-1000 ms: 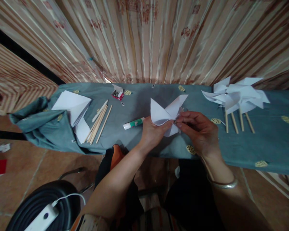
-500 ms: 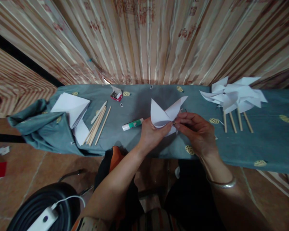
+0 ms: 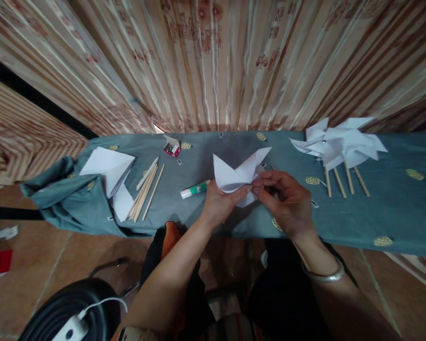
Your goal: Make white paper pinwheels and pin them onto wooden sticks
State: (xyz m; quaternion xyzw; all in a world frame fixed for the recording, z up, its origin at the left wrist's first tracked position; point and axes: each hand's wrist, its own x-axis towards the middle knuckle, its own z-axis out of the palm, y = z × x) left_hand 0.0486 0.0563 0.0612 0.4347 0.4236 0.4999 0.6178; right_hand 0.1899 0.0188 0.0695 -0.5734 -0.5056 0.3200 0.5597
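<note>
My left hand point(image 3: 220, 201) is closed on a folded white paper pinwheel point(image 3: 234, 175), its thumb laid along the lower edge near the centre. Two pointed blades stand up above the fingers. My right hand point(image 3: 286, 196) pinches at the pinwheel's centre, thumb against forefinger, around a small shiny piece that looks like a thumbtack and is mostly hidden. Just left of my left hand lies a glue stick point(image 3: 195, 189) with a green label. Farther left, a small open red and white box point(image 3: 172, 148) holds several metal thumbtacks.
Several wooden sticks point(image 3: 142, 194) and a white pen point(image 3: 147, 174) lie on the blue-green cloth point(image 3: 199, 218). White paper sheets point(image 3: 108, 166) are stacked at left. Finished pinwheels point(image 3: 344, 142) on sticks lie at right. A pleated curtain point(image 3: 213, 71) hangs behind the table. A black round stool point(image 3: 74, 308) stands lower left.
Both hands and the pinwheel have shifted slightly left in view, along with a small camera movement. The pinwheel is tilted a little differently, and the fingers stay pinched at its centre.
</note>
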